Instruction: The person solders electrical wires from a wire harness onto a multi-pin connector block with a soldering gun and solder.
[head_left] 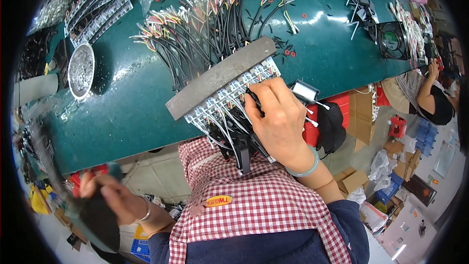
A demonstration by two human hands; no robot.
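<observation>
My right hand is over the near edge of a row of small white circuit boards, its thumb and fingers pinched on a black cable. A grey metal bar lies across the boards. Black cables with stripped red, yellow and white ends fan out beyond the bar. White leads and small black modules hang from the boards' near side over the table edge. Low at the left, my left hand is smeared by motion, beside a blurred dark object. Whether it holds anything cannot be made out.
A white bowl of silvery bits stands on the green table at left, near stacked board strips. A black fan and a white cable bundle lie at right. Another person sits beyond; cartons stand below.
</observation>
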